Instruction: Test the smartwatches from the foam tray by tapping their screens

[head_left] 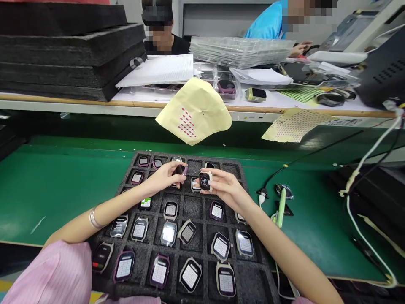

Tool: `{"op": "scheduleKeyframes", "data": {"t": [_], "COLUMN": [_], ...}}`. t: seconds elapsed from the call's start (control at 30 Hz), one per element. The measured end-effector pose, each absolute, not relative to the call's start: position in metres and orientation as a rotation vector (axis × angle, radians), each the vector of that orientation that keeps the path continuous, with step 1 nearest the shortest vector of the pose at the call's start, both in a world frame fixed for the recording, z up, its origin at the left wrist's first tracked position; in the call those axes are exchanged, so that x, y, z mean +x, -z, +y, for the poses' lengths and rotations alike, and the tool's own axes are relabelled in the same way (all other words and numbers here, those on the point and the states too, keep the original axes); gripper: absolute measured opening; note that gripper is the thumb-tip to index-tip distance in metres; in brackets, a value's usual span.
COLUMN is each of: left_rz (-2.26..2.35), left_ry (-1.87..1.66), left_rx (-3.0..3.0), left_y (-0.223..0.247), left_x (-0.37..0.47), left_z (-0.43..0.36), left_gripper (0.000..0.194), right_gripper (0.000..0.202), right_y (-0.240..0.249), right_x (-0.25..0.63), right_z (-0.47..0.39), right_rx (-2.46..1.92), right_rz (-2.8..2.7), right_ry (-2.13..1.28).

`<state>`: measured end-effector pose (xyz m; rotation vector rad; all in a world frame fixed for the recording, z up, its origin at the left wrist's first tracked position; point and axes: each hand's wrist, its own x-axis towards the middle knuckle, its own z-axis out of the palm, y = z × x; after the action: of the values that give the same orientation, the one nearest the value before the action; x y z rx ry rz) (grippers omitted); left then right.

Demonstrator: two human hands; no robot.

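Watches (pixel 225 280) lie mostly face-up below me, on the table (pixel 63 190), in the tray (pixel 192 207). Over its far half, my right hand (pixel 228 187) is clamped on a white watch (pixel 205 180); my left hand (pixel 164 176) pinches a purple watch (pixel 181 169). The white watch sits just right of the purple watch, long axis roughly upright, screen facing my camera.

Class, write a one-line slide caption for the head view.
The left hand holds a purple watch and the right hand a pale watch over a dark tray of watches.
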<state>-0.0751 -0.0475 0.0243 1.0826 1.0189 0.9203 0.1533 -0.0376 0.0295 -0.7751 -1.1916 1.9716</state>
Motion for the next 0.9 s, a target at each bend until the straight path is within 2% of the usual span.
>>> {"op": "scheduleKeyframes", "data": {"t": [0.3, 0.5, 0.9], "left_rz": [1.164, 1.221, 1.252], "left_ry": [-1.015, -0.965, -0.854], "left_rx": [1.610, 1.692, 1.797], "left_y": [-0.009, -0.005, -0.001], "left_x": [-0.080, -0.076, -0.082], "left_z": [-0.060, -0.068, -0.070], "left_gripper": [0.033, 0.041, 0.038], "right_gripper": [0.037, 0.034, 0.032], "right_y": [-0.028, -0.021, -0.019], "right_x": [0.143, 0.137, 0.136], "right_z": [-0.037, -0.039, -0.045], "right_rx": [-0.803, -0.797, -0.806], "right_rz": [-1.164, -1.167, -1.195], "right_ry": [-1.969, -1.959, -1.900]}}
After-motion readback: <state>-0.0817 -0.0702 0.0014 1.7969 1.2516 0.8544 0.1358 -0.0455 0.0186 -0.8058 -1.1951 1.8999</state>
